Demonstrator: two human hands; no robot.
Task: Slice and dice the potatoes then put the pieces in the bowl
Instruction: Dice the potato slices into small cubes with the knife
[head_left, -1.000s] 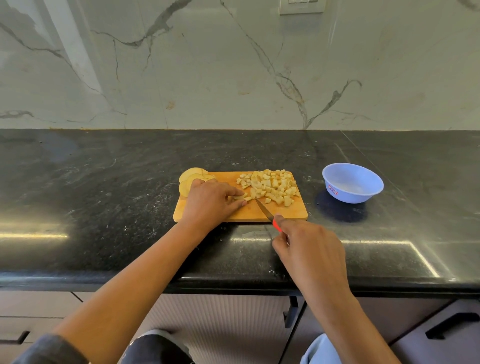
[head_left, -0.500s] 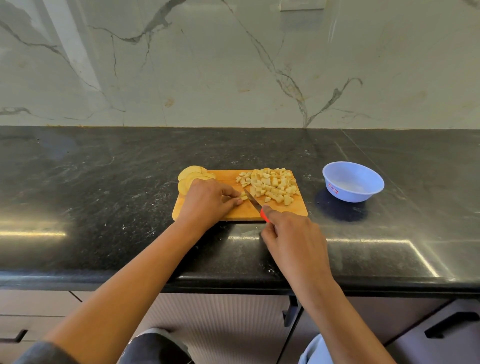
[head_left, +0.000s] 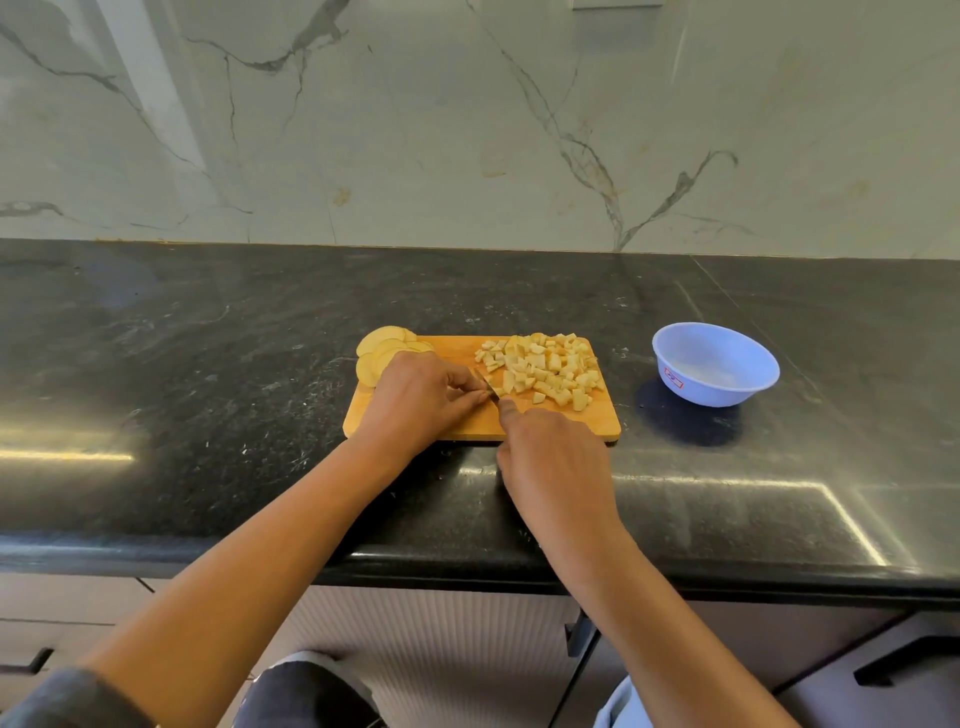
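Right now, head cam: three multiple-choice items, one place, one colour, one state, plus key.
1. The bowl sits where, relative to the cutting board?
A) to its left B) to its right C) on it
2. The bowl's colour?
A) red B) green C) light blue
3. The bowl's state?
A) holds no potato pieces B) heaped with dice C) overturned
Key: 1 B, it stands right of the board. 2 C, its wall is pale blue. 3 A, the diced potato lies on the board.
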